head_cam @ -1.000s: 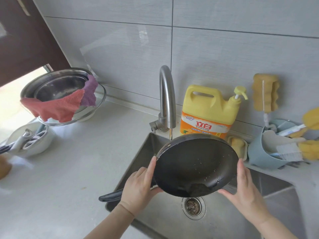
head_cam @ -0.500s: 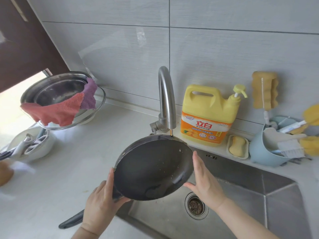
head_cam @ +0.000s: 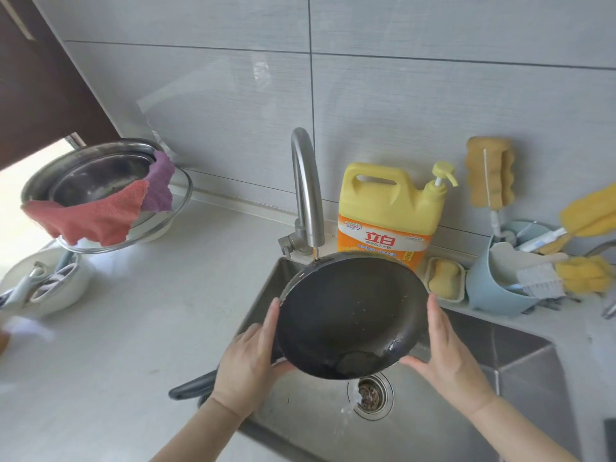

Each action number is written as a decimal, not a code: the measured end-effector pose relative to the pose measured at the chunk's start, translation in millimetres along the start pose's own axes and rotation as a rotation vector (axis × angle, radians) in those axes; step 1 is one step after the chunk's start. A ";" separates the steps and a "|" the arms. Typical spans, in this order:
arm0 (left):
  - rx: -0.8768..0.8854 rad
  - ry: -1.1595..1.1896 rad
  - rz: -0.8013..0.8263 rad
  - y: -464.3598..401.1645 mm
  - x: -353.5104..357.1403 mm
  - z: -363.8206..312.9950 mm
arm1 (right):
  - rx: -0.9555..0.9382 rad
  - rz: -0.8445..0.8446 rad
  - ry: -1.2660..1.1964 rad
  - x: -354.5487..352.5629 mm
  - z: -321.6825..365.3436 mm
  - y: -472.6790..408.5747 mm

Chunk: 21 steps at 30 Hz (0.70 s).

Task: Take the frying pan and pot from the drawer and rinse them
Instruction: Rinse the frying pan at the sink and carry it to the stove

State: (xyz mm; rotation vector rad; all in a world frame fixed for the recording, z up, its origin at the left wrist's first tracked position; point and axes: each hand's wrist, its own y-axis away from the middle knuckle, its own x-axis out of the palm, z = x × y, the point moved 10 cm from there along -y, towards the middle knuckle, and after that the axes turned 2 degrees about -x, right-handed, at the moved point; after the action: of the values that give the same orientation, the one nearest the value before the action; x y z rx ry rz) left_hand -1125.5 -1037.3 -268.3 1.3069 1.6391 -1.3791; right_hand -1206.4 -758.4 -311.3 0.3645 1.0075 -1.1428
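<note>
**Pan tipped over the sink**

Both hands hold the frying pan (head_cam: 350,315) tilted above the sink (head_cam: 520,361), just under the faucet (head_cam: 305,191). Left hand (head_cam: 248,365) grips the handle end; right hand (head_cam: 446,355) presses straight fingers against the rim. Water dribbles toward the drain (head_cam: 370,395).

Frying pan (head_cam: 350,315) tilted over sink (head_cam: 433,428), under faucet (head_cam: 305,191), between both hands. Detergent jug (head_cam: 386,208) behind; bowls (head_cam: 100,181) far left on counter (head_cam: 150,328).

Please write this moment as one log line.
step: rinsing | frying pan: tilted over sink, water draining | left hand: holds rim | right hand: supports rim | faucet: above pan
</note>
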 end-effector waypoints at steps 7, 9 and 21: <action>-0.208 0.148 0.506 -32.2 50.6 -11.4 | 0.283 0.281 -0.111 -8.5 -44.0 11.7; -0.259 0.273 0.702 -35.9 66.1 -7.3 | 0.343 0.423 -0.197 -2.8 -46.3 10.2; -0.317 0.438 1.443 -10.3 26.5 13.9 | 0.499 0.734 -0.727 41.6 -1.1 40.3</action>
State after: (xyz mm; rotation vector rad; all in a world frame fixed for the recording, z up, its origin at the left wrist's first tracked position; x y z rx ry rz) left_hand -1145.3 -1042.5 -292.4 1.9709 0.6236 0.0356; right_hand -1169.1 -765.0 -355.1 0.5931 -0.0858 -0.7266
